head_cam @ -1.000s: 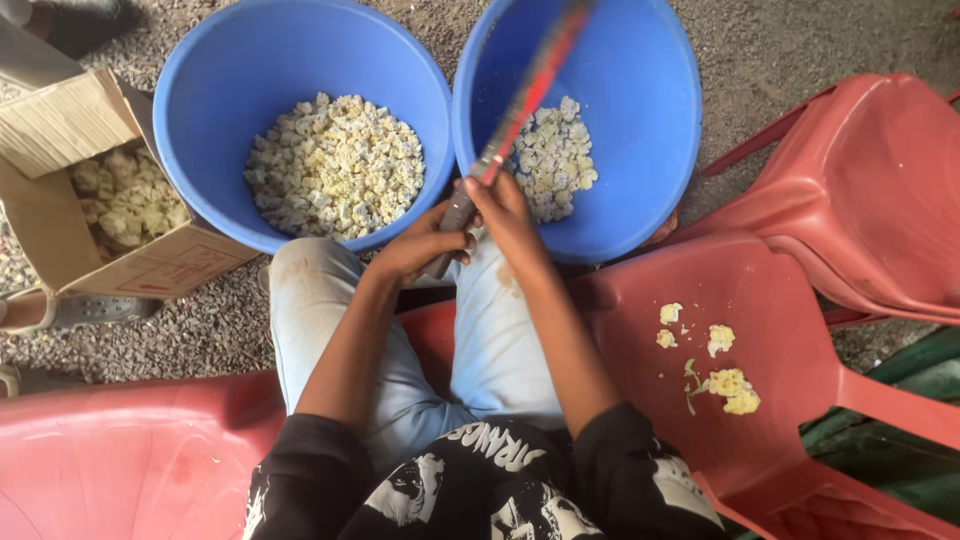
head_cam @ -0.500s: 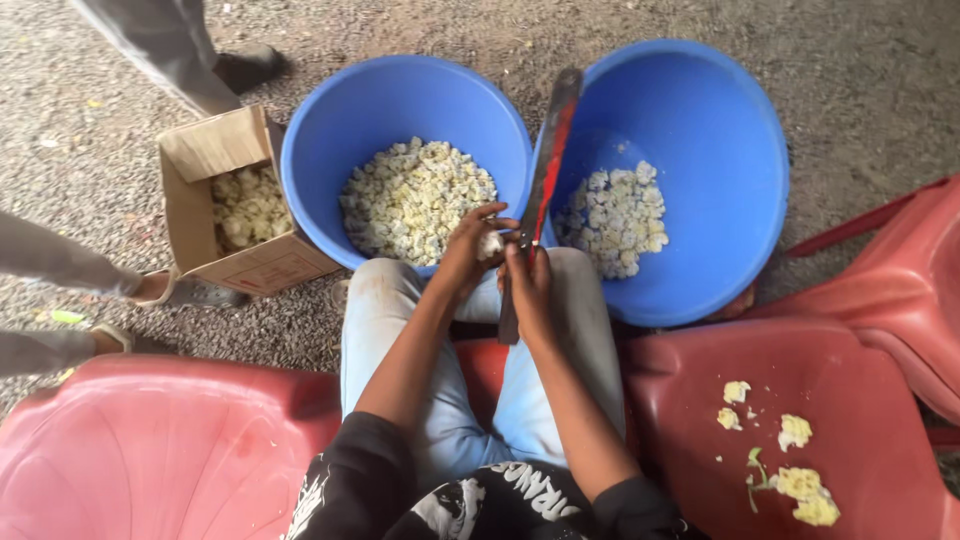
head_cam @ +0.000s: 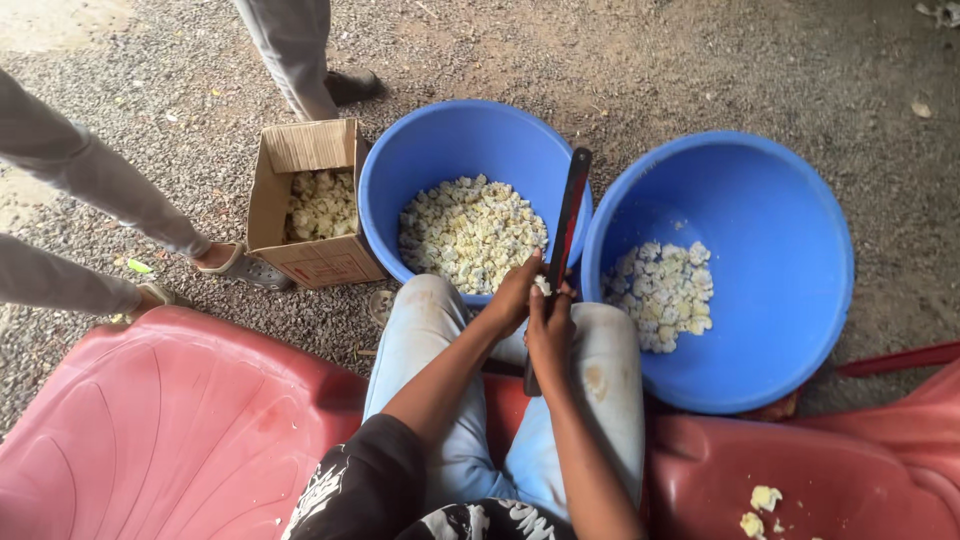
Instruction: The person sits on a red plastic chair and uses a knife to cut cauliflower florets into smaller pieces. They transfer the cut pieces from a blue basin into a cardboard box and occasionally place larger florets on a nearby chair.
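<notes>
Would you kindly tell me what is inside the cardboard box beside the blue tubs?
The open cardboard box holds pale yellowish-white pieces, like those in the two blue tubs. Only the top layer shows; the box walls hide how deep the pile goes.

Gravel floor (head_cam: pixel 700 70), grey, gritty. Sitting right on it: left blue tub (head_cam: pixel 400 170), touching right blue tub (head_cam: pixel 790 230) on its right side. Open cardboard box (head_cam: pixel 310 260) just left of left tub, pale chunks inside. Red plastic chairs (head_cam: pixel 170 430) nearer than tubs. Someone's sandalled feet (head_cam: pixel 235 262) beside box.
</notes>
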